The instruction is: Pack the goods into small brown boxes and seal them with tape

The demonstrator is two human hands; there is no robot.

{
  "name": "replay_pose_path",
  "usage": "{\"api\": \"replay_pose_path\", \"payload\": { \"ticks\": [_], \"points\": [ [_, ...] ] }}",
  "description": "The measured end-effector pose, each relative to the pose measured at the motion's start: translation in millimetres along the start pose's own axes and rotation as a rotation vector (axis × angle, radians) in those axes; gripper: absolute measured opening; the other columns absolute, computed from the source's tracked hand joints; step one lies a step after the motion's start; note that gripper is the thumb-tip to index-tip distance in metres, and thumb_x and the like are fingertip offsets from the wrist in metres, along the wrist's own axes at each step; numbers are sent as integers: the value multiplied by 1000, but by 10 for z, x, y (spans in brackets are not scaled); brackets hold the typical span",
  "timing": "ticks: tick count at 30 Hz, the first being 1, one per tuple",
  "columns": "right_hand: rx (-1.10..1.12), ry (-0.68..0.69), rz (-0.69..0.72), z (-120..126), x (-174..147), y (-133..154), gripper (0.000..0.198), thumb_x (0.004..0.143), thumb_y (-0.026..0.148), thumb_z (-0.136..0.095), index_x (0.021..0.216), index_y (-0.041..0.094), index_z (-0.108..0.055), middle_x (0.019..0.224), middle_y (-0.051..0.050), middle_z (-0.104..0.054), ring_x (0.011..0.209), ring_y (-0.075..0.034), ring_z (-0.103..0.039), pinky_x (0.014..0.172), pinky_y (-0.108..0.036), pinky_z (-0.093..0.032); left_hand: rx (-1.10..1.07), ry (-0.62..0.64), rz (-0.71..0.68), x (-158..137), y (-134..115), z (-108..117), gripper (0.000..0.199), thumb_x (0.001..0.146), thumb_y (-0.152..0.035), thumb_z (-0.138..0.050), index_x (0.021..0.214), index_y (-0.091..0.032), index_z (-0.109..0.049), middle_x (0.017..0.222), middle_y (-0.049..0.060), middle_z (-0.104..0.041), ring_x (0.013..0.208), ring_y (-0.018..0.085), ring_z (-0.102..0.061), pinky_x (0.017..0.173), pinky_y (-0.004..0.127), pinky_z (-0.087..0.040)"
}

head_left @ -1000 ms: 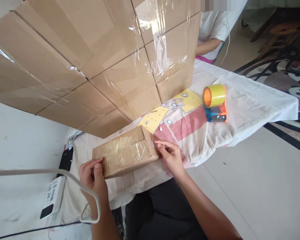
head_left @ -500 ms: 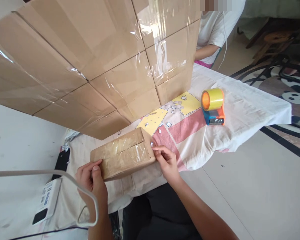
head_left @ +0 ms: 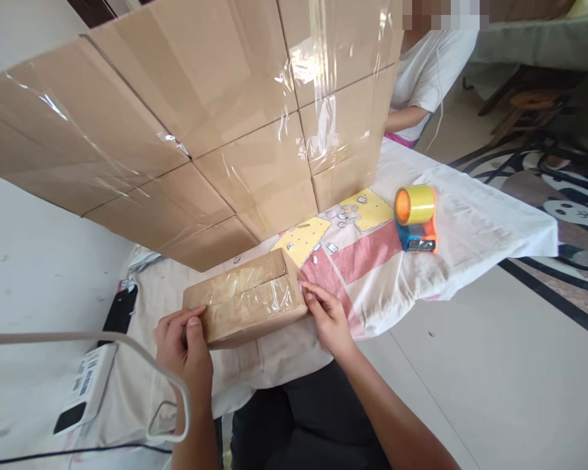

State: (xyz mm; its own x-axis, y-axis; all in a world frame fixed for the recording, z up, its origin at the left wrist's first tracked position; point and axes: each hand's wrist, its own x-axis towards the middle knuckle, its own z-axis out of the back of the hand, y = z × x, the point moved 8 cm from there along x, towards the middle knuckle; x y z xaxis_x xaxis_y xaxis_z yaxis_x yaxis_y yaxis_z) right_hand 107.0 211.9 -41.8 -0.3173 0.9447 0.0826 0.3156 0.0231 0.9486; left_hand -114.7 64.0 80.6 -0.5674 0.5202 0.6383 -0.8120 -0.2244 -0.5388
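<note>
The right hand (head_left: 329,320) has slid its index finger farther over one end of the taped carton (head_left: 249,297), seemingly the spot being worked; whether it pinches anything, I cannot tell. Near the front edge of the table (head_left: 475,219), the left hand (head_left: 183,339) pinches the carton's opposite end.

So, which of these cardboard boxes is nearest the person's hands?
The single taped box lying apart on the tablecloth, between the left hand and right hand; the other boxes are stacked behind it.
</note>
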Motion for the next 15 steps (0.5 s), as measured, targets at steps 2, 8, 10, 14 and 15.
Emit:
{"api": "replay_pose_path", "payload": {
  "ticks": [2,8,10,14,15],
  "points": [
    [21,-59,52,62,-48,-15,32,98,42,-56,122,29,-73,122,-6,-72,122,-27,-64,110,-47,-48,-37,-37,0,-16,22,2,28,96,-35,-52,96,-17,-74,98,7,-63,103,23,-59,101,42,-45],
    [-149,-129,370,249,-186,242,64,97,48,-55,156,34,-37,154,-7,-46,143,-29,-45,117,-54,-39,-229,-298,84,-104,59,6,23,94,-30,-55,90,-17,-73,109,7,-66,120,24,-60,112,45,-42],
    [-272,113,369,114,-116,289,86,92,49,-64,162,37,-16,169,-4,-22,156,-30,-21,124,-55,-27,-333,-288,119,-108,106,-34,22,94,-29,-54,90,-17,-72,115,8,-68,124,24,-60,114,45,-41],
    [-431,375,355,-58,26,357,114,79,46,-80,163,35,-3,171,-6,-7,158,-30,-5,127,-55,-14,-448,-172,181,-67,313,-75,25,93,-35,-55,87,-17,-70,127,11,-68,125,24,-61,115,44,-41],
    [-432,404,358,-92,43,383,119,77,46,-82,163,33,-2,171,-8,-9,158,-30,-9,127,-55,-15,-455,-138,194,-55,370,-77,26,93,-37,-56,85,-16,-69,129,11,-68,126,25,-60,115,44,-41]
  ]
}}
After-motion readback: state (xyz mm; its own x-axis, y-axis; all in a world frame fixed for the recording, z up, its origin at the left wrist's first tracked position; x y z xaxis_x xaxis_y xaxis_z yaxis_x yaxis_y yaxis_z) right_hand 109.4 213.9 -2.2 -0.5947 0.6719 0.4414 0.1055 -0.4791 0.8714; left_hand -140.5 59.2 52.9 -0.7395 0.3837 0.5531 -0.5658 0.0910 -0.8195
